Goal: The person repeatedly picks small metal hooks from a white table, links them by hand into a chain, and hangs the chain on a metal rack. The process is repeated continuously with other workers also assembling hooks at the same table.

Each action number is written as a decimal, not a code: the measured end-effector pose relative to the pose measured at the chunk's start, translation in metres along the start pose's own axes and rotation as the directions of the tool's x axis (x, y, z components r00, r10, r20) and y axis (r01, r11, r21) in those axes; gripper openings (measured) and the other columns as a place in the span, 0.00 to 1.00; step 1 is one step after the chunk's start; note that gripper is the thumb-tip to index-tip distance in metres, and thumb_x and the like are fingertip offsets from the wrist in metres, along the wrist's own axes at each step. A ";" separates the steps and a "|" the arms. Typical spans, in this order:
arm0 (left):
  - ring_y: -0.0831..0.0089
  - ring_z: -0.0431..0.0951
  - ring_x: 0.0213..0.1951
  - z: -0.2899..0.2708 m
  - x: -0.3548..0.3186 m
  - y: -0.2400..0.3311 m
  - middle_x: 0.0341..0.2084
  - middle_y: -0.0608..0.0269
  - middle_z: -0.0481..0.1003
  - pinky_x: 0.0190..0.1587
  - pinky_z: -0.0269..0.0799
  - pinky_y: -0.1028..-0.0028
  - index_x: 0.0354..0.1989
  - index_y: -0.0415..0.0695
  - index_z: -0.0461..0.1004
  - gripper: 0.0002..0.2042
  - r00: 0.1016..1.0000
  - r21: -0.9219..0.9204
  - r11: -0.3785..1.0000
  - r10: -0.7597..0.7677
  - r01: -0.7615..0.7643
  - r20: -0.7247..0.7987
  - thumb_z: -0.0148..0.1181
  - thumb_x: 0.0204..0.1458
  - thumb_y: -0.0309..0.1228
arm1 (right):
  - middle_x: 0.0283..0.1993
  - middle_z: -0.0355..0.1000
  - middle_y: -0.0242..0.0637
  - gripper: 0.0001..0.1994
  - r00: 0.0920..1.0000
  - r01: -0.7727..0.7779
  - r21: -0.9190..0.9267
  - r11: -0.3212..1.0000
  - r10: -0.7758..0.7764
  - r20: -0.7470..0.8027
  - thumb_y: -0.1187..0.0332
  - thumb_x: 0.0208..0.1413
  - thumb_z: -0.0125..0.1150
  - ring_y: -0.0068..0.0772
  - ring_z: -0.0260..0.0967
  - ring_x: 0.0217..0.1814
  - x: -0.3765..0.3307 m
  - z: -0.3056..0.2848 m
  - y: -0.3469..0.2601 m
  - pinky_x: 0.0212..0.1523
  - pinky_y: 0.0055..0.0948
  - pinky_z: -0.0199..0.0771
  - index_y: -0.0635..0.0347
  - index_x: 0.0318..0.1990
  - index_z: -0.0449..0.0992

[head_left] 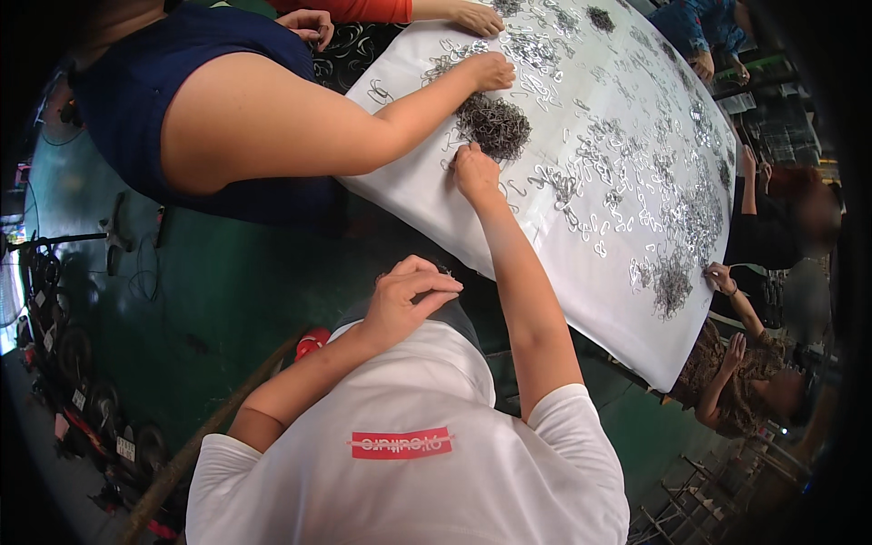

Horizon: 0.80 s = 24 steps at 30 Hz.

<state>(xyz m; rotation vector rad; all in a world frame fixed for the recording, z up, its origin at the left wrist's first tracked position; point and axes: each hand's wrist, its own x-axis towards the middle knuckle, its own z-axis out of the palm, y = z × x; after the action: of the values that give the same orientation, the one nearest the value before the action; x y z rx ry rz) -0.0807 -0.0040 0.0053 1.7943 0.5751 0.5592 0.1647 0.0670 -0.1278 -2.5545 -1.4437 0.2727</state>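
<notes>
My right hand (478, 174) reaches over the white-covered table (554, 222), its fingers pinched together at the edge of a dense pile of small bent metal hooks (494, 127). Some wire hooks lie right beside those fingertips; what the fingers hold, if anything, is too small to make out. Drawn back in front of my body, off the table, my left hand (411, 298) has its fingers bent and pressed together. Whatever may be between them is hidden. Loose S-shaped metal hooks (604, 182) lie scattered across the white surface to the right.
At my left a person in dark blue stretches an arm (363, 141) over the near table corner, hand at the hooks. An orange sleeve (372, 9) reaches in beyond. Other people's hands (720, 277) work along the right edge. Wheels (77, 354) stand at far left on green floor.
</notes>
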 end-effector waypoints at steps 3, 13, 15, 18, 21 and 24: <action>0.70 0.78 0.33 0.001 0.003 -0.002 0.32 0.62 0.80 0.34 0.75 0.74 0.34 0.44 0.82 0.08 0.995 -0.038 0.994 0.098 -0.099 -0.014 0.66 0.44 0.20 | 0.44 0.73 0.47 0.07 0.998 -0.024 0.139 0.990 0.033 -0.059 0.68 0.57 0.55 0.49 0.75 0.38 -0.015 -0.010 0.007 0.40 0.43 0.74 0.62 0.36 0.75; 0.69 0.80 0.30 0.005 0.014 0.002 0.29 0.59 0.80 0.33 0.75 0.75 0.37 0.41 0.81 0.08 0.995 -0.047 0.999 0.020 -0.015 0.098 0.64 0.47 0.19 | 0.33 0.73 0.36 0.05 0.915 -0.240 0.971 0.015 0.336 0.221 0.74 0.57 0.59 0.23 0.72 0.31 -0.188 -0.117 -0.011 0.27 0.20 0.71 0.66 0.37 0.74; 0.71 0.81 0.32 0.007 0.015 0.003 0.31 0.58 0.81 0.34 0.75 0.77 0.40 0.40 0.80 0.09 0.992 -0.078 0.997 0.015 -0.005 0.126 0.62 0.49 0.19 | 0.34 0.74 0.36 0.05 0.894 -0.239 0.966 -0.099 0.365 0.259 0.74 0.57 0.59 0.24 0.73 0.32 -0.217 -0.130 -0.022 0.26 0.20 0.72 0.67 0.39 0.74; 0.72 0.82 0.36 0.013 0.014 0.004 0.36 0.57 0.80 0.36 0.76 0.78 0.45 0.39 0.77 0.12 0.988 -0.154 0.988 0.004 0.020 0.155 0.61 0.51 0.19 | 0.38 0.72 0.34 0.04 0.888 -0.220 0.950 -0.222 0.357 0.289 0.75 0.57 0.61 0.21 0.71 0.33 -0.249 -0.137 -0.033 0.27 0.18 0.68 0.65 0.38 0.75; 0.72 0.82 0.37 0.021 0.015 0.006 0.36 0.57 0.80 0.36 0.76 0.78 0.47 0.39 0.76 0.14 0.983 -0.178 0.983 0.075 -0.044 0.169 0.61 0.51 0.19 | 0.42 0.70 0.31 0.03 0.875 -0.159 0.953 -0.258 0.410 0.258 0.75 0.57 0.61 0.19 0.67 0.32 -0.264 -0.132 -0.037 0.29 0.18 0.64 0.64 0.37 0.76; 0.73 0.82 0.37 0.029 0.016 0.008 0.36 0.58 0.81 0.36 0.76 0.78 0.49 0.39 0.74 0.15 0.970 -0.163 0.986 0.064 -0.025 0.236 0.61 0.51 0.19 | 0.43 0.67 0.28 0.02 0.868 -0.128 0.961 -0.244 0.441 0.228 0.76 0.56 0.62 0.18 0.64 0.38 -0.270 -0.126 -0.031 0.37 0.18 0.64 0.63 0.35 0.76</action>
<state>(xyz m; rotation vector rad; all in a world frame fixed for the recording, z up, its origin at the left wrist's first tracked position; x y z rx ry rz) -0.0495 -0.0173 0.0067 1.6953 0.3149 0.3979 0.0336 -0.1592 0.0190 -1.2597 -0.0292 0.7815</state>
